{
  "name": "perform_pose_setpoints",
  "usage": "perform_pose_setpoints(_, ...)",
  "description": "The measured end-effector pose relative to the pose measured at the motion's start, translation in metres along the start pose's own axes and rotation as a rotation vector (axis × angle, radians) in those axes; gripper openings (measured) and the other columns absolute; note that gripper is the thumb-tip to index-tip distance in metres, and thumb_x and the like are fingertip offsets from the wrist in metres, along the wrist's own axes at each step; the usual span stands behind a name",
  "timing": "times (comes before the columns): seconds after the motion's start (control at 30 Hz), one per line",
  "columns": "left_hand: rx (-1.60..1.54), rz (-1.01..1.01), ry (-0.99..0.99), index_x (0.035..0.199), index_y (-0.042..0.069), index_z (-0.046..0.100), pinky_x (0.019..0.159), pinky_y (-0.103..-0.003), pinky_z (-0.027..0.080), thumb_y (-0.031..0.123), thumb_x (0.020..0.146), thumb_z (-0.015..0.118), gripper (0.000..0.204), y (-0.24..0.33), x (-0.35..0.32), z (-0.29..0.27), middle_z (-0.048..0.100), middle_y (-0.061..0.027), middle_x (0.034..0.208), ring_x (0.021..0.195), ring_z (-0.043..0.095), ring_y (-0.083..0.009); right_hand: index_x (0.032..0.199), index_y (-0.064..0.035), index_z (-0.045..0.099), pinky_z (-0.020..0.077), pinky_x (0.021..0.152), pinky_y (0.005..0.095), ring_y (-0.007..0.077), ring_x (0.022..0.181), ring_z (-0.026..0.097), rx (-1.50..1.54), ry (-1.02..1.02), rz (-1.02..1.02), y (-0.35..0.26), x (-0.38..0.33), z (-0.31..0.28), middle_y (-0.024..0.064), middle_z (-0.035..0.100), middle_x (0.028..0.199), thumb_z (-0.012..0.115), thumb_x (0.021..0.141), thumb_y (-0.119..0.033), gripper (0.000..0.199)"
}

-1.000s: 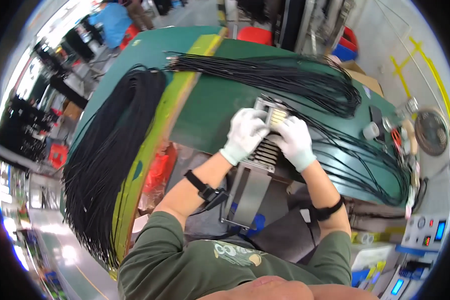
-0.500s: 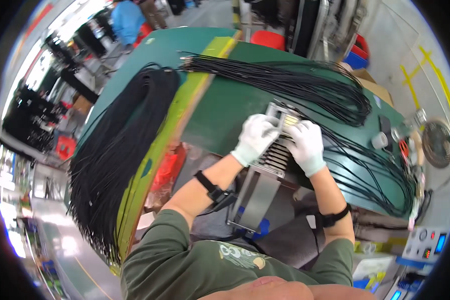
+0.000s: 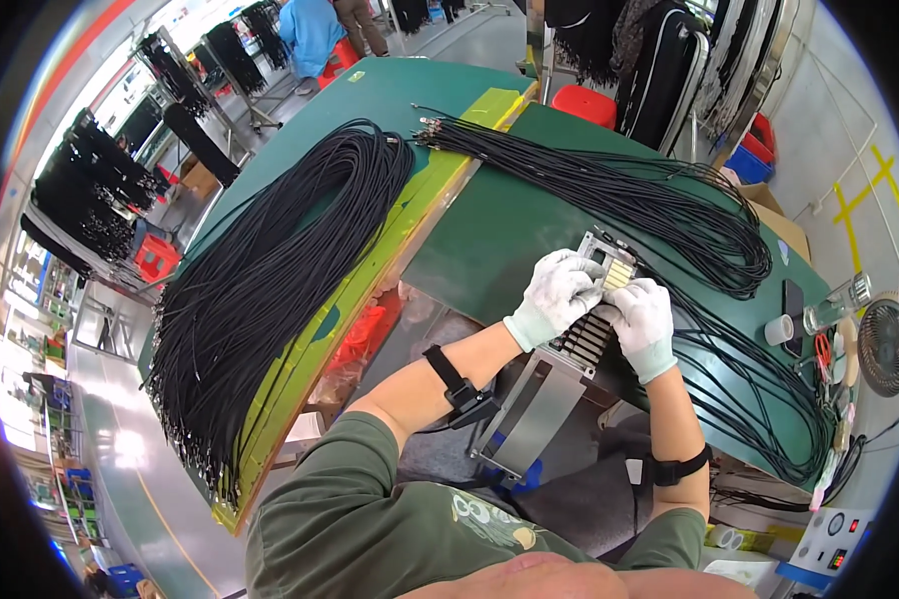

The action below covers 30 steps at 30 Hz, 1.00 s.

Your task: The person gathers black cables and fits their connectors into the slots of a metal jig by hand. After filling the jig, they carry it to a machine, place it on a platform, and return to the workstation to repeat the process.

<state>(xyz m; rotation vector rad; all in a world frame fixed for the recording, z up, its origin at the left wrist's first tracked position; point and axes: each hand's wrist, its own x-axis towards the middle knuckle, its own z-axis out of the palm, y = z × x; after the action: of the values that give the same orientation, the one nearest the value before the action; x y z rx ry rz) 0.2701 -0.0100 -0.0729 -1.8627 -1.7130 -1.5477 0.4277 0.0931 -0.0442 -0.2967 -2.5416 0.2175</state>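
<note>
Metal fixture (image 3: 581, 324): a long grey jig with a slotted black row and pale yellow pieces at its far end, resting on the near edge of the green bench (image 3: 489, 235), its near end overhanging.
Left hand (image 3: 561, 293): white-gloved, fingers curled down onto the fixture's far end.
Right hand (image 3: 643, 321): white-gloved, pressed against the fixture's right side, just beside the left.
Grip: both hands close on the fixture; whether they pinch a cable I cannot tell.
Cables, far right (image 3: 649, 200): black bundle looping behind the hands.
Cables, left (image 3: 270, 290): thick black bundle draped over the bench edge.
Small fan (image 3: 879, 344): far right.
</note>
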Motion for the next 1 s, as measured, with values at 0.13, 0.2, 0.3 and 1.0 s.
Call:
perform_pose_setpoints(0.13, 0.003, -0.029, -0.026, 0.077, 0.006, 0.062, 0.094, -0.041, 0.045, 0.010, 0.077, 0.073, 0.011, 0.002, -0.002, 0.000, 0.069, -0.0077, 0.103, 0.101, 0.062, -0.0286, 0.088, -0.0119, 0.070, 0.0424, 0.084, 0.0401, 0.0269, 0.093, 0.059, 0.020, 0.023, 0.010, 0.002, -0.001, 0.001, 0.0036, 0.068, 0.086, 0.074, 0.076, -0.020, 0.015)
perform_pose_setpoints(0.2, -0.008, -0.046, -0.019, 0.077, 0.006, 0.062, 0.095, -0.041, 0.045, 0.011, 0.077, 0.073, 0.012, 0.004, -0.001, 0.000, 0.069, -0.0076, 0.104, 0.102, 0.062, -0.0287, 0.091, -0.0121, 0.071, 0.0428, 0.084, 0.0401, 0.0271, 0.093, 0.059, 0.043, 0.021, 0.043, 0.002, -0.004, 0.002, 0.0037, 0.068, 0.087, 0.075, 0.076, -0.020, 0.017)
perform_pose_setpoints(0.3, -0.006, -0.040, -0.014, 0.077, 0.006, 0.063, 0.095, -0.041, 0.044, 0.012, 0.077, 0.073, 0.012, 0.001, -0.001, 0.000, 0.070, -0.0076, 0.104, 0.102, 0.062, -0.0289, 0.091, -0.0116, 0.071, 0.0436, 0.083, 0.0405, 0.0279, 0.092, 0.060, 0.062, 0.024, 0.058, -0.002, -0.002, 0.000, 0.0050, 0.068, 0.087, 0.075, 0.076, -0.020, 0.018)
perform_pose_setpoints(1.0, -0.042, -0.033, -0.124, 0.083, 0.004, 0.065, 0.097, -0.041, 0.045, 0.011, 0.080, 0.071, 0.010, 0.000, 0.002, -0.002, 0.068, -0.0102, 0.108, 0.104, 0.061, -0.0311, 0.083, -0.0125, 0.064, 0.0414, 0.077, 0.0395, 0.0263, 0.089, 0.058, -0.063, 0.083, -0.015, 0.008, -0.008, -0.003, 0.0039, 0.064, 0.079, 0.075, 0.074, -0.021, 0.017)
